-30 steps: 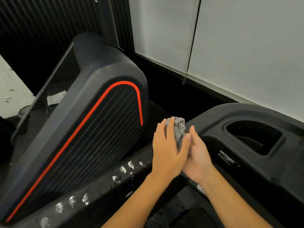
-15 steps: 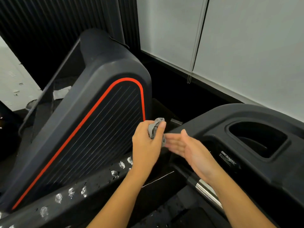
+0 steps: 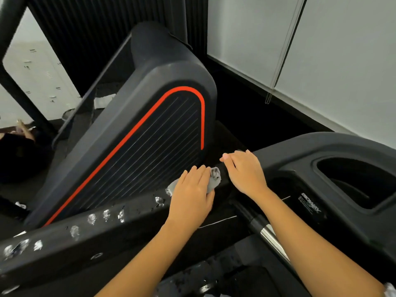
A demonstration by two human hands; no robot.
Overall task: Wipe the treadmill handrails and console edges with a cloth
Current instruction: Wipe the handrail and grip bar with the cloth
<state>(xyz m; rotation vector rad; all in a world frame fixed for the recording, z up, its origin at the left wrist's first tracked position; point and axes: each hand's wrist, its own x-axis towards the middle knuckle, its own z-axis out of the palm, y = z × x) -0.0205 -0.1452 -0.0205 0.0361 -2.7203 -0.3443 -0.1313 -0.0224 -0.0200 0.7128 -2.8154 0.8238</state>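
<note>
One grey cloth (image 3: 215, 181) now lies bunched on the upper end of the black handrail (image 3: 107, 239), where half a second ago it was held in the air clear of the rail. The left hand (image 3: 192, 197) covers it. Its grip is pressed together: fingers close and nearly straight push the cloth down onto the rail, with the thumb against the cloth's side. Cloth shows past the fingertips and at the hand's outer edge.

The right hand (image 3: 246, 172), open beside the cloth a moment ago, now sits palm down just beyond the handrail's top end, on the rim of the console (image 3: 300, 163). Its grip is slack, the fingers loosely bent around nothing. The two hands are near each other but apart.

Down the handrail from the cloth the rail's surface is free, marked by at least eight pale blotches (image 3: 106, 215). Behind the handrail rises one dark machine cover (image 3: 132, 116) with a single red stripe, close to the rail's far edge. To the right of the handrail's top, the console holds one deep recess (image 3: 353, 183), and one chrome bar (image 3: 272, 239) runs below it.
</note>
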